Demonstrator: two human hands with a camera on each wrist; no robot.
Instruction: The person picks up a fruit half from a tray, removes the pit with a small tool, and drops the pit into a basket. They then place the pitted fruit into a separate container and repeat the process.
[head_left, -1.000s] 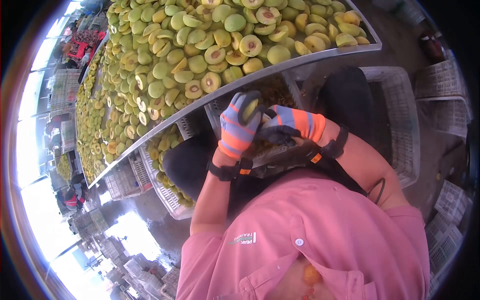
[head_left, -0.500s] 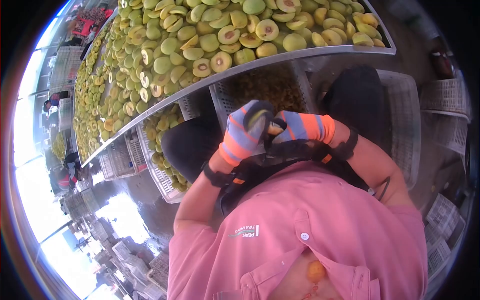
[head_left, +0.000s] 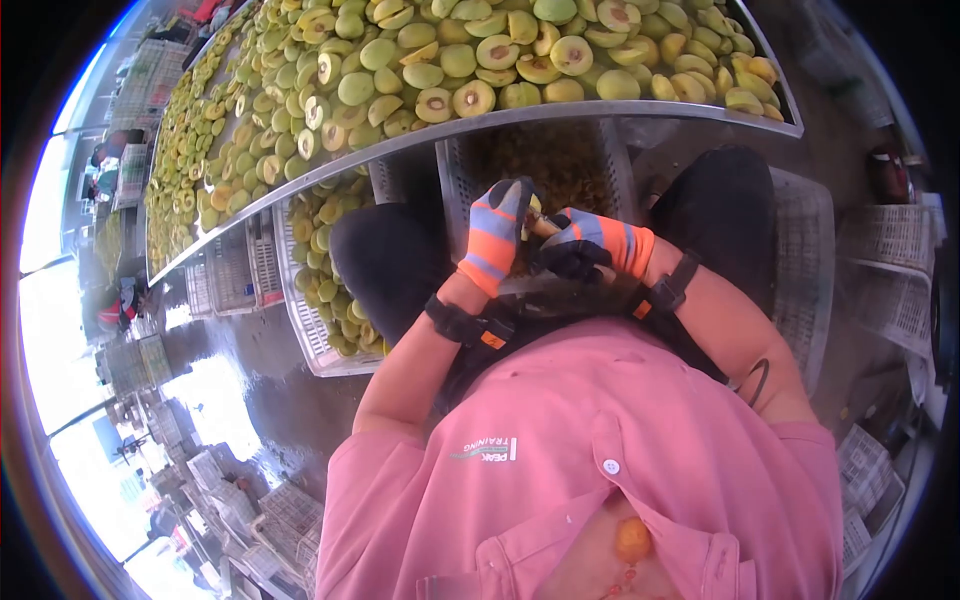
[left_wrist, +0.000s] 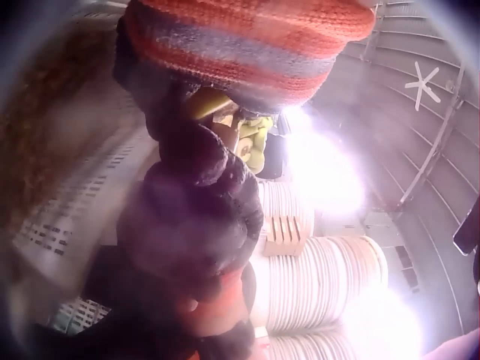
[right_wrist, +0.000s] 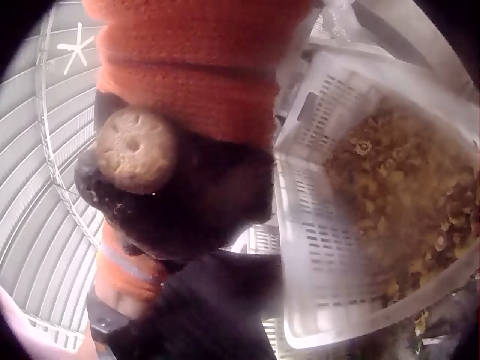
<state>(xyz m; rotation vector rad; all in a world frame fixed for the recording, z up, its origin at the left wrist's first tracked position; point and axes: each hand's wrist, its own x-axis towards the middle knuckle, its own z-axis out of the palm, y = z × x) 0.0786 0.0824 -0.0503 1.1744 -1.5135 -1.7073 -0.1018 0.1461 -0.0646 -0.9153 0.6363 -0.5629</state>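
Gloved in striped orange and grey-blue with dark fingers, the left hand [head_left: 495, 238] [left_wrist: 240, 49] grips a yellow-green fruit piece [head_left: 534, 204] [left_wrist: 208, 103]. Close beside it, the right hand [head_left: 602, 246] [right_wrist: 187, 142] curls its fingers round a tool whose round wooden handle end [right_wrist: 137, 150] sticks out of the fist. A brownish part [head_left: 545, 228] between the hands points at the fruit; whether it is the tool or fruit I cannot tell. Both hands are over the lap, just below the metal table edge [head_left: 400, 142].
Halved green fruits [head_left: 380, 54] cover the table above the hands. Beneath it, a white crate [head_left: 618, 170] [right_wrist: 300, 217] holds brown-yellow scraps [right_wrist: 409, 187]. Another crate [head_left: 320, 350] with green fruits stands left of the left knee [head_left: 385, 262]; a crate [head_left: 812, 250] stands at the right.
The head view has shifted, so the table sits lower in it. The left hand has turned, its fingers now more upright round the fruit. The right hand still grips the tool.
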